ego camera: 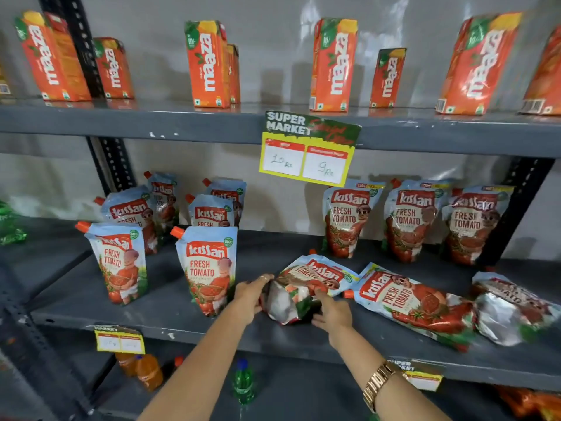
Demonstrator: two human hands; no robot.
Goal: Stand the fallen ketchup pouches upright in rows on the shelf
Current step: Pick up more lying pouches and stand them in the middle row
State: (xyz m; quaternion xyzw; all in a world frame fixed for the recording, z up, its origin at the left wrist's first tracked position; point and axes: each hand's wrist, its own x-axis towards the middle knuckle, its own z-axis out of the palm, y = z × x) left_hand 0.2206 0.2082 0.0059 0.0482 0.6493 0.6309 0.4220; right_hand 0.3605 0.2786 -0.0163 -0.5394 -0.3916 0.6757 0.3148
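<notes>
so from my feed, two more fallen pouches point(416, 302) lie right of the held pouch point(303, 287), six upright ones point(209, 268) stand to its left and three behind it. grey metal shelf point(151, 311), grey wall. my left hand point(250, 296) and right hand point(332, 312) clasp the held pouch's base from either side.

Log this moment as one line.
hands: left, right gripping fallen pouch | lying: two more | standing: nine
</notes>
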